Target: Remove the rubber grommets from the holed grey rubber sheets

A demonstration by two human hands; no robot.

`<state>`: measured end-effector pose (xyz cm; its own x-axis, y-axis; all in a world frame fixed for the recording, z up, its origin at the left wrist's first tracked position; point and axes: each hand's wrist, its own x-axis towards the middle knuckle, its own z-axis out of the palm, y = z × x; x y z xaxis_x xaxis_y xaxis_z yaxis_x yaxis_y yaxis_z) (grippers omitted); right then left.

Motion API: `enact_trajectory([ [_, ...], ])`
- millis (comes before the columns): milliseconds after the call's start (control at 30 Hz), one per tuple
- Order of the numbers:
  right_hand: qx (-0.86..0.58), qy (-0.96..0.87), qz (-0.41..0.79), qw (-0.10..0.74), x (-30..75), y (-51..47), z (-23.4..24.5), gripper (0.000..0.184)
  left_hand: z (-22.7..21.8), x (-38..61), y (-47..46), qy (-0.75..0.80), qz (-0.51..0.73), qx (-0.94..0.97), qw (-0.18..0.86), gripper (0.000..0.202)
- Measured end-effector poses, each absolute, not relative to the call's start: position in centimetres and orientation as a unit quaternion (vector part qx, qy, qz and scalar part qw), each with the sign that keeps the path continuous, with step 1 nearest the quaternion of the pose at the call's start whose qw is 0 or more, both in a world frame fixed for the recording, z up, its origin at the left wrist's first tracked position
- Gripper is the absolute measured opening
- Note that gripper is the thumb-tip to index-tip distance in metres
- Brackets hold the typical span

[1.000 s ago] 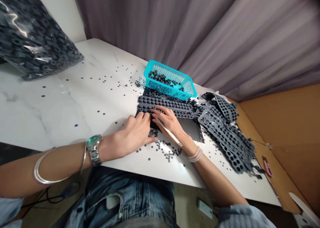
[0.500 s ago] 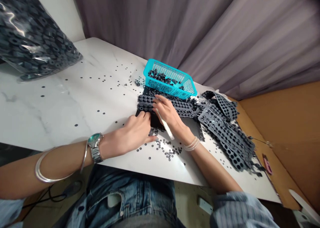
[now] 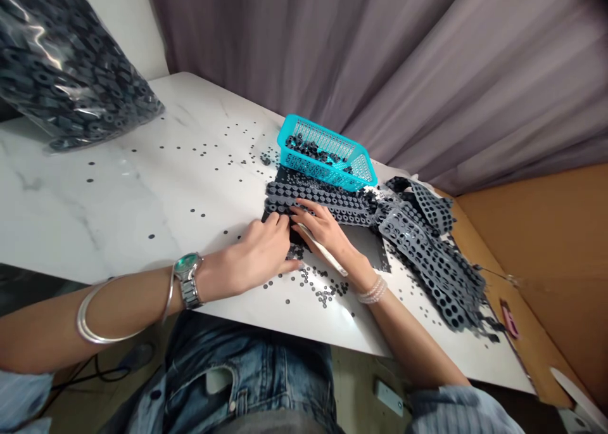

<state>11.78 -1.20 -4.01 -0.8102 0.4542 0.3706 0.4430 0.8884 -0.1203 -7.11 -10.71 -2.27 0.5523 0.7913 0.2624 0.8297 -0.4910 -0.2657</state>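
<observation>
A dark grey sheet of foam rings (image 3: 327,196) lies in rows on a black mat (image 3: 368,247). My right hand (image 3: 327,231) rests at the sheet's front edge, its fingers closed round a slim white pen-like tool (image 3: 327,256) that slants back toward the wrist. At the sheet's front left corner is my left hand (image 3: 259,253), fingers curled and thumb stretched to the right; its fingertips, and anything in them, are hidden. Small black discs (image 3: 327,291) are scattered in front of both hands.
Behind the sheet stands a turquoise basket (image 3: 327,168) holding black rings. Punched-out foam sheets (image 3: 427,263) are heaped to the right, near a pink cutter (image 3: 509,320). A clear bag of black rings (image 3: 76,79) stands at the far left of the white table (image 3: 109,212).
My right hand has slid slightly down toward the sheet's front edge, and the white tool now lies flatter. My left hand keeps its place at the corner. The view has shifted slightly.
</observation>
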Motion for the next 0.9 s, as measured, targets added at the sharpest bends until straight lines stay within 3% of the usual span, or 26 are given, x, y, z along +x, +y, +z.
enact_trajectory([
  [400, -0.231, -0.957, -0.023, 0.171, 11.0, -0.5, -4.3, 0.024, -3.0, -7.0, -10.1, -0.475, -0.049, -0.866, 0.148, 0.060],
  [667, -0.362, -0.873, -0.032, 0.325, 12.2, 1.5, -3.6, 0.023, -3.3, -6.9, -9.5, -0.492, -0.054, -0.864, 0.096, 0.067],
  [900, -0.332, -0.903, 0.033, 0.272, 12.2, 1.1, -4.5, 0.023, -3.8, -6.8, -9.4, -0.495, -0.053, -0.861, 0.103, 0.068],
])
